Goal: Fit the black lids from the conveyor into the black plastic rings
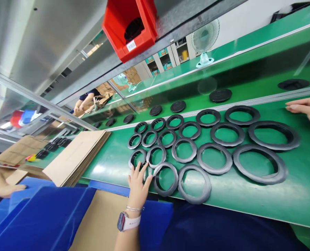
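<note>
Several black rings lie flat in loose rows on the green work surface. With fingers spread, my left hand reaches over the front left of the group. Its fingertips are at the near edge of one ring; whether they press on it I cannot tell. A watch and a thin bracelet are on that wrist. At the right edge my right hand is partly in view, fingers stretched out, nothing visible in them. It hovers near the large ring at the far right, apart from it.
Black discs lie on a green strip behind the rail. A red bin hangs overhead. Flat cardboard is stacked at left, beside blue sheets. Another person's hand rests there; farther back, another person's hands handle cardboard.
</note>
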Available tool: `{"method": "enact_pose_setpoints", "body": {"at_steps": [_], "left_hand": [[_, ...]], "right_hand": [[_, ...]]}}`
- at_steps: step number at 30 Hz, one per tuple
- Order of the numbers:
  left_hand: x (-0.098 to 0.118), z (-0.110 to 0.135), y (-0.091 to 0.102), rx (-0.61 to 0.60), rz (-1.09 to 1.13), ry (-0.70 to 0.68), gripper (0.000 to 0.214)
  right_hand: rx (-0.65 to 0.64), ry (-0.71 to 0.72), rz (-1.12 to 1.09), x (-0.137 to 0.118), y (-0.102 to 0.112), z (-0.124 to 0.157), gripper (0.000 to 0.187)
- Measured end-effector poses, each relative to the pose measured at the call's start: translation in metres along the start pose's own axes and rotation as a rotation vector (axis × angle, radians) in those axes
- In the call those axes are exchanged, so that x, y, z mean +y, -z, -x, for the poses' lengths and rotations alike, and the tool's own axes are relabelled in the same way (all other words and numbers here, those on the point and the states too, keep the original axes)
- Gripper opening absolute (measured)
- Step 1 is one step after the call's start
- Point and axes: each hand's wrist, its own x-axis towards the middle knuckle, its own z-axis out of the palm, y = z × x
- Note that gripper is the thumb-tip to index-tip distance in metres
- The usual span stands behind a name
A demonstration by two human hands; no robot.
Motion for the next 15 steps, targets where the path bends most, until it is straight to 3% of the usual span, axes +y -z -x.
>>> {"method": "enact_pose_setpoints", "body": {"at_steps": [3, 9, 15], "left_hand": [[-0.004, -0.001, -0.003, -0.001, -0.012, 0.008, 0.052], [0.011, -0.009, -0.006, -0.074, 0.007, -0.112, 0.042], [0.002, -0.004, -0.004, 0.065, 0.033, -0.102, 0.038]], "right_hand": [[-0.025, -0.096, -0.029, -0.016, 0.003, 0.011, 0.015], [-0.004, -0.105, -0.05, -0.038, 0.007, 0.026, 0.016], [-0.031, -0.091, -0.046, -0.027, 0.006, 0.019, 0.014]]}}
